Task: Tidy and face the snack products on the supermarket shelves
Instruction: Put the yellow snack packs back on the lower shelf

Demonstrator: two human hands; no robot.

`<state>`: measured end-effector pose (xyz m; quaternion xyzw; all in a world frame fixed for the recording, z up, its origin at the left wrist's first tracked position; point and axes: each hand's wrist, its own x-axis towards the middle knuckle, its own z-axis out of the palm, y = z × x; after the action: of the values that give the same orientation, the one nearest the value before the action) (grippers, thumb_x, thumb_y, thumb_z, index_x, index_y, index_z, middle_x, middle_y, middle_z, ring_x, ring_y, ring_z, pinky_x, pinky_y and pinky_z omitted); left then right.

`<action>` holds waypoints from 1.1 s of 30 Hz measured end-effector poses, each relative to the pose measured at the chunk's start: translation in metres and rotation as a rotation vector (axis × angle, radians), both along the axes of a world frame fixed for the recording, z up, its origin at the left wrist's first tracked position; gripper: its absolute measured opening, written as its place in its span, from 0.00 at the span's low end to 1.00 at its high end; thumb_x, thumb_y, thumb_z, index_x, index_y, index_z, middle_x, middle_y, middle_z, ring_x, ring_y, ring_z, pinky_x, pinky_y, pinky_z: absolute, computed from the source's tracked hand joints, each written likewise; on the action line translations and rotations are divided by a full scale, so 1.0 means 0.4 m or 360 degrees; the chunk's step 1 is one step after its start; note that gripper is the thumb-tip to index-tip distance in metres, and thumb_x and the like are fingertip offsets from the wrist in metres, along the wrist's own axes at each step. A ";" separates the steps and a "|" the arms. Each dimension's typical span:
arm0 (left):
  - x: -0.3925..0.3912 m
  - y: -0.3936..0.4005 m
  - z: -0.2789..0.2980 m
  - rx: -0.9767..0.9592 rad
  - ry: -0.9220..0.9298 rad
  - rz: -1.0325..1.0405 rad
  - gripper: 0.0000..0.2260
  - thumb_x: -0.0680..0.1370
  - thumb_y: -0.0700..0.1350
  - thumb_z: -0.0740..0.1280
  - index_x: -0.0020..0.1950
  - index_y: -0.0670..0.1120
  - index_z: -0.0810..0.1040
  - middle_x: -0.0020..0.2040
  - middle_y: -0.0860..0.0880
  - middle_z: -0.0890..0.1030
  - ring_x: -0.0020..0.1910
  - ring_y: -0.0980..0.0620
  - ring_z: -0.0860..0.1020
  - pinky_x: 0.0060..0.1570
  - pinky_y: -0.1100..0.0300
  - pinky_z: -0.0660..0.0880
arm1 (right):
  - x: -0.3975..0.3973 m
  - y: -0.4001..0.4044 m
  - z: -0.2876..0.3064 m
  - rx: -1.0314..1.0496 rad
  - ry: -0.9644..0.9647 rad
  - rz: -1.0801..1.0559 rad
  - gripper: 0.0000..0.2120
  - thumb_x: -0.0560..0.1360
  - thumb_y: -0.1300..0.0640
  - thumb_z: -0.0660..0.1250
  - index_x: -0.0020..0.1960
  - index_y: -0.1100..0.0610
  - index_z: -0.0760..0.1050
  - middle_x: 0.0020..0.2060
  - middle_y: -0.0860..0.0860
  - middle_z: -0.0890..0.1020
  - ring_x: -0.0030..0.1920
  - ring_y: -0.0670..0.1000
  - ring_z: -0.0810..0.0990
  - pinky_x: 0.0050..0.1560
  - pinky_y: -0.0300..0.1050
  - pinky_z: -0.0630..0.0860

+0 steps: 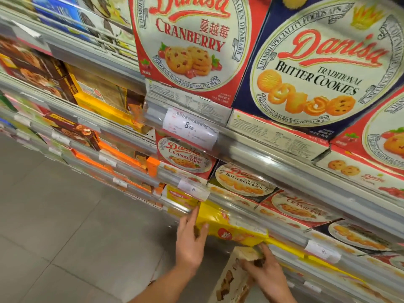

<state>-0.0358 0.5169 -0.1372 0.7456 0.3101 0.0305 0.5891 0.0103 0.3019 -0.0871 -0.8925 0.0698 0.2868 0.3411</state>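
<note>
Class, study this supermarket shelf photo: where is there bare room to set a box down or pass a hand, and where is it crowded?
Free: the grey floor left of the shelves, beside the left hand. Crowded: Danisa boxes sit edge to edge on every tier, and the yellow box sits between both hands, the right hand holding a beige box.

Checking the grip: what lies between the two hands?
In the head view, the yellow box spans between left hand and right hand, which also holds a beige box.
</note>
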 end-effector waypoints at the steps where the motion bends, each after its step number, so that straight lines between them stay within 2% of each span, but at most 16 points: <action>1: 0.004 0.000 -0.002 -0.0040 -0.0007 0.0007 0.30 0.75 0.71 0.62 0.77 0.70 0.61 0.65 0.52 0.72 0.64 0.44 0.76 0.66 0.45 0.74 | 0.002 0.006 0.003 0.0005 -0.0001 -0.0008 0.30 0.64 0.39 0.79 0.61 0.29 0.69 0.59 0.45 0.81 0.59 0.50 0.79 0.58 0.47 0.75; 3: 0.012 -0.001 0.009 -0.0133 -0.0005 0.0031 0.27 0.78 0.63 0.67 0.75 0.65 0.64 0.64 0.50 0.77 0.61 0.49 0.78 0.63 0.52 0.77 | 0.008 0.008 -0.007 0.0011 0.0035 -0.0022 0.32 0.61 0.36 0.79 0.61 0.27 0.69 0.59 0.43 0.82 0.56 0.49 0.82 0.57 0.50 0.79; 5: 0.021 0.000 0.015 -0.0195 -0.0010 0.0059 0.26 0.80 0.48 0.70 0.73 0.63 0.63 0.55 0.51 0.80 0.49 0.60 0.80 0.52 0.67 0.77 | 0.015 -0.002 -0.029 0.0024 0.0043 -0.0059 0.43 0.57 0.33 0.79 0.69 0.31 0.67 0.62 0.43 0.81 0.57 0.50 0.82 0.58 0.56 0.80; 7: 0.027 0.002 0.012 -0.0235 -0.0010 0.0029 0.27 0.80 0.43 0.70 0.74 0.59 0.64 0.51 0.52 0.81 0.42 0.61 0.79 0.48 0.66 0.77 | 0.020 -0.009 -0.045 0.0033 0.0083 -0.0101 0.49 0.55 0.33 0.79 0.73 0.35 0.66 0.63 0.43 0.79 0.60 0.51 0.81 0.61 0.57 0.79; 10: 0.030 0.014 0.008 -0.0308 -0.0029 0.0016 0.28 0.80 0.39 0.69 0.76 0.55 0.65 0.58 0.54 0.82 0.50 0.57 0.82 0.58 0.55 0.79 | 0.021 0.014 -0.020 0.0018 0.0122 -0.0082 0.31 0.62 0.41 0.81 0.59 0.31 0.69 0.53 0.38 0.80 0.53 0.47 0.82 0.59 0.56 0.80; 11: 0.034 0.017 0.005 -0.0313 -0.0027 0.0004 0.28 0.80 0.38 0.68 0.77 0.54 0.65 0.60 0.54 0.82 0.53 0.56 0.82 0.60 0.55 0.79 | 0.023 0.018 -0.014 -0.0003 0.0133 -0.0063 0.29 0.64 0.44 0.81 0.59 0.33 0.70 0.52 0.38 0.80 0.52 0.45 0.81 0.59 0.55 0.80; 13: 0.042 0.019 0.000 -0.0325 -0.0027 -0.0008 0.29 0.79 0.35 0.68 0.77 0.53 0.65 0.61 0.56 0.81 0.55 0.58 0.81 0.60 0.57 0.79 | 0.029 0.022 -0.013 -0.0015 0.0146 -0.0055 0.30 0.67 0.45 0.80 0.64 0.39 0.70 0.54 0.42 0.80 0.52 0.47 0.81 0.59 0.53 0.79; 15: 0.048 0.024 -0.002 -0.0366 -0.0045 -0.0018 0.28 0.79 0.33 0.67 0.76 0.52 0.66 0.57 0.58 0.82 0.52 0.63 0.81 0.54 0.65 0.78 | 0.033 0.025 -0.009 0.0017 0.0164 -0.0068 0.31 0.70 0.49 0.79 0.66 0.43 0.67 0.52 0.42 0.78 0.52 0.49 0.80 0.56 0.49 0.77; 17: 0.053 0.033 -0.006 -0.0353 -0.0034 -0.0019 0.27 0.79 0.33 0.67 0.75 0.52 0.66 0.54 0.58 0.82 0.50 0.67 0.80 0.51 0.69 0.76 | 0.035 0.029 -0.013 0.0009 0.0176 -0.0083 0.39 0.69 0.48 0.80 0.74 0.48 0.65 0.55 0.45 0.79 0.53 0.50 0.81 0.56 0.48 0.77; 19: 0.055 0.032 -0.013 -0.0323 0.0013 -0.0025 0.27 0.79 0.34 0.67 0.75 0.52 0.67 0.57 0.58 0.82 0.56 0.64 0.80 0.60 0.61 0.77 | 0.036 0.023 -0.034 0.0003 0.0216 -0.0139 0.51 0.62 0.40 0.80 0.79 0.50 0.61 0.61 0.50 0.81 0.57 0.53 0.82 0.60 0.53 0.80; 21: 0.051 0.026 -0.011 -0.0238 0.0053 -0.0037 0.30 0.79 0.35 0.67 0.77 0.54 0.65 0.67 0.54 0.76 0.65 0.55 0.77 0.69 0.50 0.73 | 0.038 0.013 -0.055 0.0020 0.0242 -0.0161 0.57 0.56 0.34 0.77 0.80 0.48 0.59 0.62 0.51 0.81 0.58 0.54 0.82 0.61 0.56 0.80; 23: 0.053 0.023 -0.003 -0.0166 0.0088 -0.0076 0.31 0.79 0.35 0.67 0.80 0.52 0.63 0.73 0.51 0.68 0.69 0.50 0.72 0.72 0.48 0.70 | 0.042 0.016 -0.058 0.0030 0.0225 -0.0157 0.55 0.57 0.34 0.76 0.79 0.48 0.61 0.61 0.51 0.82 0.56 0.53 0.83 0.58 0.54 0.82; 26: 0.069 0.024 0.009 -0.0193 0.0067 -0.0109 0.31 0.79 0.36 0.66 0.81 0.49 0.63 0.75 0.50 0.64 0.71 0.51 0.69 0.74 0.48 0.68 | 0.054 0.031 -0.034 0.0028 0.0190 -0.0142 0.48 0.66 0.42 0.79 0.79 0.50 0.60 0.63 0.51 0.81 0.56 0.52 0.83 0.54 0.47 0.81; 30: 0.090 0.023 0.002 -0.0346 0.0059 -0.0052 0.30 0.78 0.40 0.66 0.78 0.55 0.62 0.71 0.49 0.71 0.67 0.46 0.75 0.68 0.40 0.73 | 0.086 0.033 -0.028 0.0091 0.0208 -0.0152 0.29 0.71 0.51 0.78 0.67 0.48 0.67 0.48 0.43 0.80 0.45 0.42 0.80 0.43 0.40 0.78; 31: 0.091 0.022 -0.006 -0.0392 0.0081 0.0003 0.29 0.79 0.40 0.65 0.78 0.56 0.62 0.70 0.50 0.73 0.66 0.45 0.76 0.67 0.39 0.74 | 0.088 0.030 -0.031 0.0096 0.0208 -0.0162 0.29 0.71 0.51 0.78 0.66 0.47 0.68 0.48 0.42 0.81 0.46 0.42 0.80 0.44 0.41 0.78; 33: 0.089 0.015 -0.019 -0.0457 0.0116 0.0118 0.26 0.80 0.40 0.65 0.76 0.55 0.63 0.68 0.49 0.76 0.63 0.47 0.78 0.66 0.40 0.75 | 0.078 0.024 -0.041 0.0126 0.0193 -0.0181 0.31 0.70 0.50 0.80 0.67 0.47 0.68 0.51 0.45 0.83 0.51 0.47 0.83 0.53 0.49 0.82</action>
<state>-0.0002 0.5227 -0.1446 0.6423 0.3597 -0.0195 0.6765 0.0415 0.3113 -0.1035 -0.8539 0.1294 0.3231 0.3869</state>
